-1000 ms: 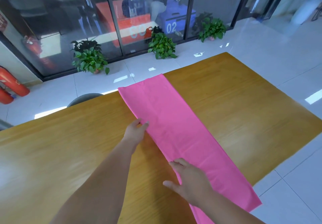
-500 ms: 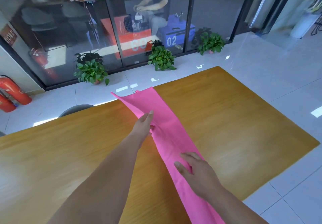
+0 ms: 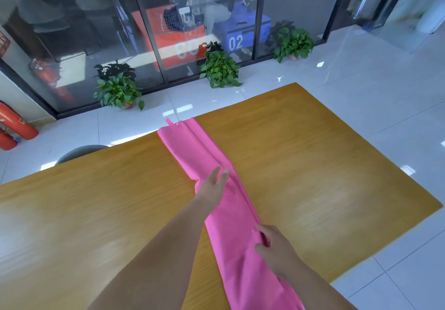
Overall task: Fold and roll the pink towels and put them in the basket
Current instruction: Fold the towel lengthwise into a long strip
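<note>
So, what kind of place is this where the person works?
Probably an office or a workshop lobby, not a home. A long wooden table stands on glossy floor tiles beside a glass partition with numbered boxes behind it, and a red fire extinguisher lies by the wall.

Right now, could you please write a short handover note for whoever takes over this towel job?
Left hand: open, flat on the pink towel mid-strip.
Right hand: pinching the towel's right edge nearer the body.
Towel: folded lengthwise into a narrow strip lying diagonally across the wooden table, its far end at the table's far edge.
Done: lengthwise fold.
Left: roll it and put it in the basket, which is not in view. No other towels visible.
</note>
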